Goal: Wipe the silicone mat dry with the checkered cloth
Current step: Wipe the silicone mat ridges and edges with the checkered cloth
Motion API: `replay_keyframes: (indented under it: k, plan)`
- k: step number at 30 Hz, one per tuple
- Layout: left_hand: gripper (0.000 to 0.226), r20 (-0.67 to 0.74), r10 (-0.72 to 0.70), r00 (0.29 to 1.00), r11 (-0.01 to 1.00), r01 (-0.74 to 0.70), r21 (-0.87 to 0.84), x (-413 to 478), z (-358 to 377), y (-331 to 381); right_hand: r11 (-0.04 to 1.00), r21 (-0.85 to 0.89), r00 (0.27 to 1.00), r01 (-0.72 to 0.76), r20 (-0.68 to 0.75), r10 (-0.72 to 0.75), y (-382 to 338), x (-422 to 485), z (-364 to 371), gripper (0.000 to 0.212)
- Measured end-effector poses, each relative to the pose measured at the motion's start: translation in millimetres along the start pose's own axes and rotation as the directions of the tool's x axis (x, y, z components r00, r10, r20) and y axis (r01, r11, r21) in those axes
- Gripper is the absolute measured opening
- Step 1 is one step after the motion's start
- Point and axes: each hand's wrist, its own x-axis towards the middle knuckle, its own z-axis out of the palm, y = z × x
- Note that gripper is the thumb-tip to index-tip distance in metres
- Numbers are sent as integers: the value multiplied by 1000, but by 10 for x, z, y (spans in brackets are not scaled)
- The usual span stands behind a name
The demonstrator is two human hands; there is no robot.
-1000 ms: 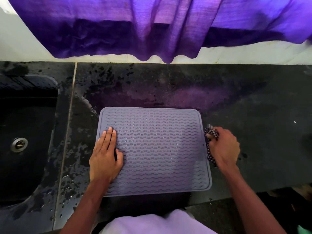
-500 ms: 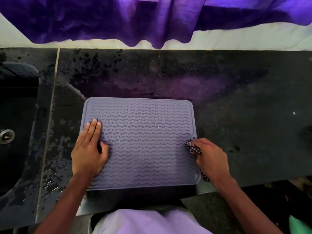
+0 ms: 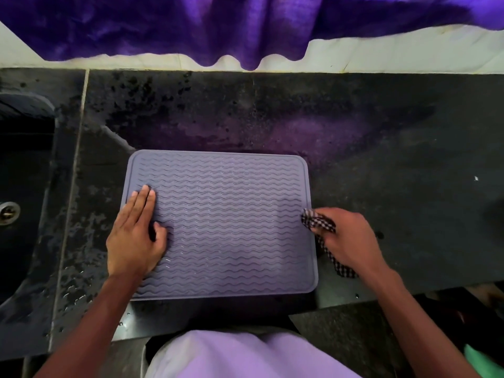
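Mat (image 3: 231,227) flat on wet tabletop (image 3: 395,159). Left hand (image 3: 135,238) fingers (image 3: 144,200) straight, pressing mat's left side. Right hand (image 3: 351,238) fingers curled round checkered cloth (image 3: 317,222) at mat's right edge; cloth mostly hidden under palm.

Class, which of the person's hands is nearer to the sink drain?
Left. The left hand lies on the left part of the silicone mat, toward the sink drain; the right hand grips the checkered cloth at the mat's right edge.
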Motion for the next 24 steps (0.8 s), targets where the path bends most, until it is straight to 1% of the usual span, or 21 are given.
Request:
replay_keyframes:
  k: [1, 3, 4, 7, 9, 11, 13, 14, 15, 16, 17, 19, 20, 22, 24]
  plan:
    - [65, -1, 2, 1000, 1000, -2, 1, 0, -2, -2, 997, -72, 999, 36, -13, -37, -34, 13, 44, 34]
    - [65, -1, 2, 1000, 1000, -2, -1, 2, 0, -4, 971, -224, 997, 80, 12, -79, -44, -88, 184, 48]
    - [65, 1, 0, 1000, 1000, 0, -2, -1, 4, -4, 962, -258, 996, 88, 8, -89, -23, -189, 255, 54]
    - [65, 1, -2, 1000, 1000, 2, -3, -3, 8, -8, 965, -244, 994, 93, -31, -103, 55, -529, 365, 63]
    - [65, -3, 3, 1000, 1000, -3, -3, 0, 12, -5, 968, -238, 997, 79, 2, -81, 57, -740, 372, 66]
    - [65, -7, 6, 1000, 1000, -6, -6, 7, 15, -5, 976, -211, 996, 60, 70, -46, 54, -924, 358, 67]
    - [65, -12, 7, 1000, 1000, -7, -2, -1, 22, -10, 988, -146, 987, 56, 154, -33, 61, -1021, 306, 62]
    - [65, -12, 7, 1000, 1000, -7, 1, -4, 25, -14, 998, -58, 979, 29, 204, -17, 89, -1028, 266, 56]
    - [65, -12, 7, 1000, 1000, -7, 3, -4, 26, -18, 996, 74, 963, -50, 267, 28, 108, -1004, 204, 48]
    - [65, -12, 6, 1000, 1000, -6, 6, -2, 28, -22, 964, 215, 940, -154, 333, 76, 128, -955, 140, 39]
    - [65, -13, 7, 1000, 1000, -7, 10, 0, 32, -27, 913, 322, 923, -249, 364, 123, 139, -887, 82, 34]
    - [65, -13, 15, 1000, 1000, -14, 17, -3, 41, -32, 828, 437, 920, -351, 328, 217, 168, -755, 28, 31]
    - [65, -15, 18, 1000, 1000, -18, 18, -2, 44, -37, 817, 453, 927, -355, 280, 248, 154, -707, 20, 30]
    - [64, -17, 17, 1000, 1000, -17, 18, -1, 45, -45, 885, 354, 952, -301, 163, 259, 74, -677, 44, 32]
    - [64, -18, 10, 1000, 1000, -10, 12, -2, 36, -34, 967, 138, 976, -214, 64, 207, 12, -753, 144, 44]
